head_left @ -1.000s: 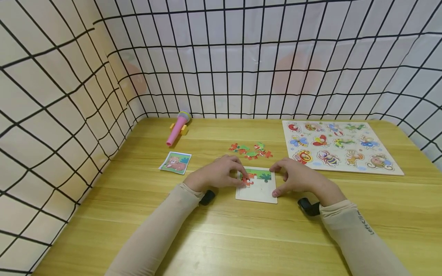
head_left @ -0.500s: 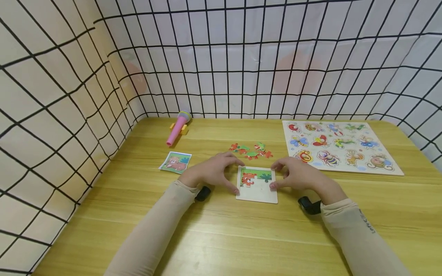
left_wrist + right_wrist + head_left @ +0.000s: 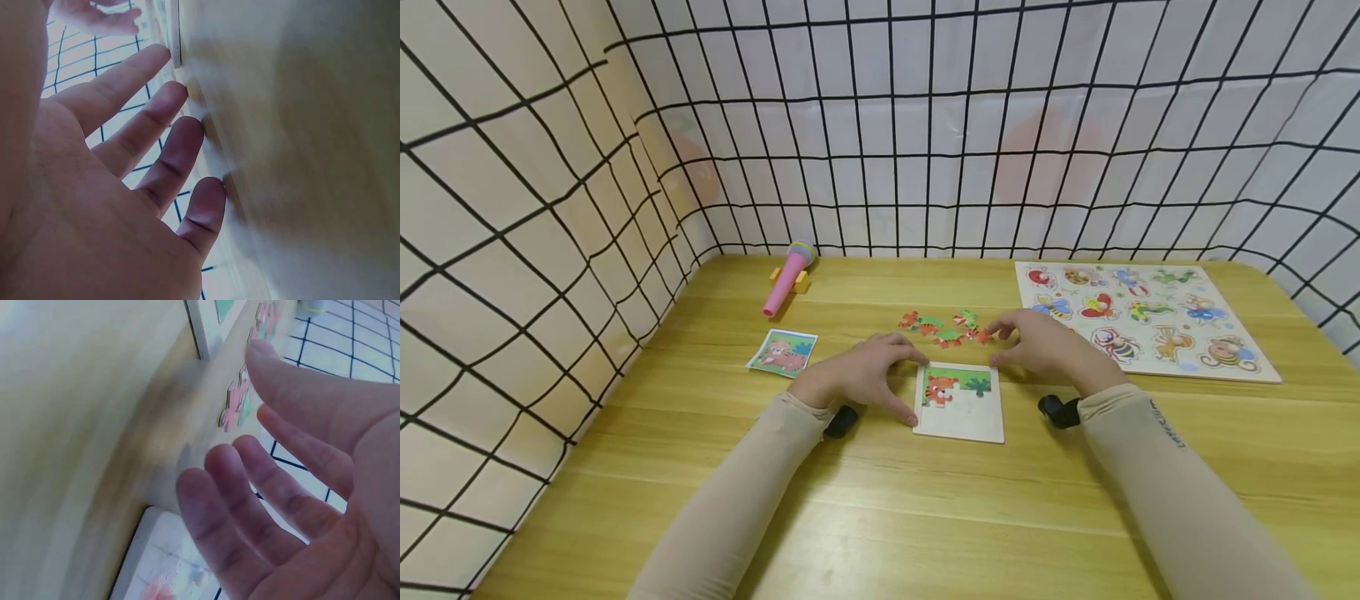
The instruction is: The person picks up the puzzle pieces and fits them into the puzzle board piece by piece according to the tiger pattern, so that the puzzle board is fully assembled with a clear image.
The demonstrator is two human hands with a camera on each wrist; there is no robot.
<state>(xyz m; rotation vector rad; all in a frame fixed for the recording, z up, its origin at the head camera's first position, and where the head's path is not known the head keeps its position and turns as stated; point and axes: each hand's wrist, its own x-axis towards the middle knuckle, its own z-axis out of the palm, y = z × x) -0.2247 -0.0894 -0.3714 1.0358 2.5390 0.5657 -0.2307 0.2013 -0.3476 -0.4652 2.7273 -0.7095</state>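
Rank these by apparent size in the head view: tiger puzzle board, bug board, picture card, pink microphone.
1. Bug board
2. Tiger puzzle board
Not ranked: picture card and pink microphone; the card looks broader, the microphone longer.

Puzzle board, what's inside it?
The puzzle board holds pieces showing a tiger's head and greenery in its upper part, bare base below; the surface under the pieces is hidden.

Pink microphone (image 3: 785, 286) on a yellow stand (image 3: 801, 283), insect board (image 3: 1162, 294) at right; black grid (image 3: 930, 156) behind
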